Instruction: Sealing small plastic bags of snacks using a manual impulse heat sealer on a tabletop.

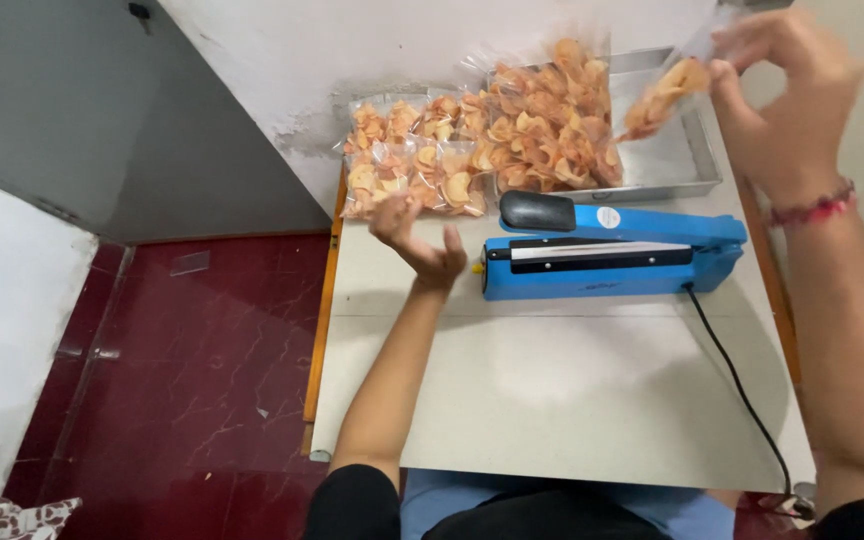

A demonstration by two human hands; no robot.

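My right hand (787, 95) is raised at the top right, shut on a small clear bag of orange chips (664, 92) held above a metal tray (687, 165). My left hand (420, 243) hovers open, palm up, just left of a blue heat sealer (612, 250), which has its black-handled arm lifted. Right behind my left hand lie several sealed chip packets (407, 165). A big heap of loose chips in clear plastic (547, 125) fills the tray's left part.
The pale table (552, 390) has an orange wooden edge on its left side. A black power cord (742, 390) runs from the sealer toward the near right corner. Dark red floor tiles (192, 380) lie to the left; a white wall stands behind.
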